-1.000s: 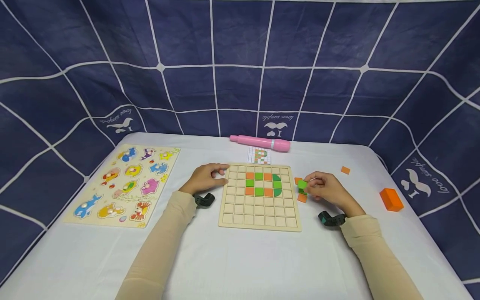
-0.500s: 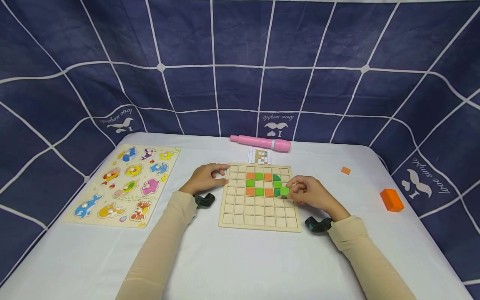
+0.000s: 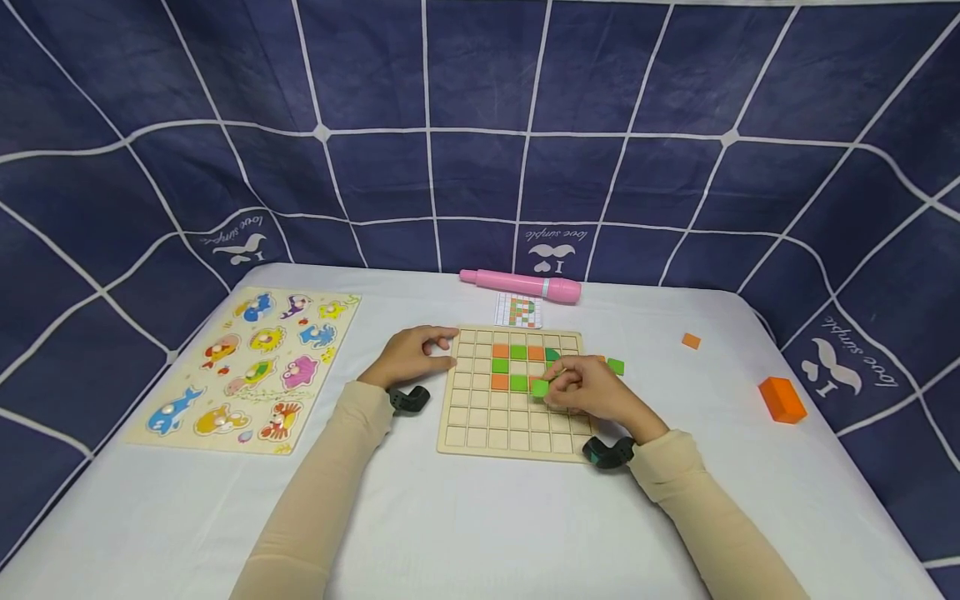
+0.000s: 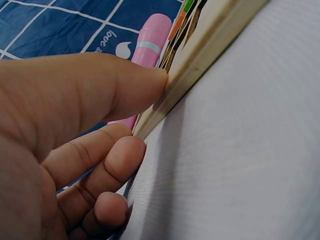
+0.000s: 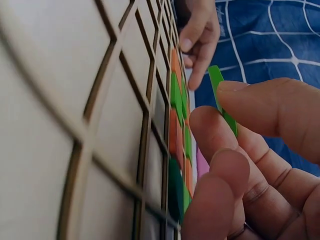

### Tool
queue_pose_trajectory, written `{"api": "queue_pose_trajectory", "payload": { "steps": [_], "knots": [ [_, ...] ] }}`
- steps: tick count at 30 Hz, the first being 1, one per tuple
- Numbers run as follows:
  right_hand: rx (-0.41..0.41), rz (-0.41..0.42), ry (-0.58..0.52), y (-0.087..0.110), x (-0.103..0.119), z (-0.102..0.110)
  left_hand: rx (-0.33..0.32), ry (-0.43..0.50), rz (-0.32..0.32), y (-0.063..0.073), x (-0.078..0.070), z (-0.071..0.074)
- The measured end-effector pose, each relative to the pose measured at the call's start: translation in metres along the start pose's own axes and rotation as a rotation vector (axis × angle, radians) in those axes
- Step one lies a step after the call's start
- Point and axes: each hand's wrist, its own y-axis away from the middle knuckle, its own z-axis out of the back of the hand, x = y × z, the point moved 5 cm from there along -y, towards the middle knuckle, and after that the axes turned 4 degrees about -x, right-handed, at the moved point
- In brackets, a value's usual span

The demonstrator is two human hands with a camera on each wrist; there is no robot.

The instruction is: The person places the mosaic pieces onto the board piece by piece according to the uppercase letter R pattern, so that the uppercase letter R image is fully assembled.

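A wooden grid board [image 3: 517, 421] lies mid-table, with orange and green square tiles and a dark green rounded piece [image 3: 552, 355] set in its upper cells. My right hand [image 3: 600, 392] pinches a green square tile [image 3: 539, 388] between thumb and fingertips, over the lower row of the pattern, part of which it hides. The right wrist view shows this tile [image 5: 215, 77] tilted on edge, apart from the board. My left hand [image 3: 408, 354] touches the board's left edge near the far corner, its thumb [image 4: 140, 90] against the rim and the other fingers loosely bent.
Right of the board lie a green tile [image 3: 616, 367] and a partly hidden orange one. Farther right are an orange tile [image 3: 691, 341] and an orange block [image 3: 783, 400]. Behind the board are a pattern card [image 3: 519, 311] and a pink pen-like stick [image 3: 510, 283]. A sea-animal puzzle [image 3: 247, 367] lies left.
My right hand has carried the green tile leftward from beside the board to over the pattern. Loose tiles at the board's right show again behind it. The left hand stays put.
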Motion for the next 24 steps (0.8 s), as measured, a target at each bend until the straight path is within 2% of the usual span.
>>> {"api": "queue_pose_trajectory", "payload": {
  "steps": [17,24],
  "knots": [
    [0.074,0.047,0.112,-0.021,0.021,-0.035,0.009,-0.012,0.006,-0.001,0.001,0.0],
    [0.06,0.081,0.183,-0.026,0.027,-0.045,0.009,-0.005,0.005,0.0,0.0,0.001]
  ]
}}
